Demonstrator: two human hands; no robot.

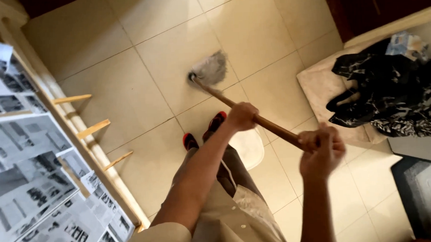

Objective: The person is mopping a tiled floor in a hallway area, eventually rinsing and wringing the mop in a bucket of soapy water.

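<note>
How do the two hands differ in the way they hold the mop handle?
The left hand grips the wooden mop handle lower down, nearer the grey mop head; the right hand grips its upper end. The left hand shows its back and knuckles, while the right hand shows curled fingers closer to the camera. Both are closed around the handle.

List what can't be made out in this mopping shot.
Head view only:
- Mop head: motion-blurred, strands unclear.
- Wooden handle: its top end is hidden inside the right hand; the left hand covers a stretch lower down.
- Shoes: partly hidden by the person's legs.
- Newspaper sheets: cut by the left edge.
- Dark patterned cloth: too crumpled to identify.
</note>
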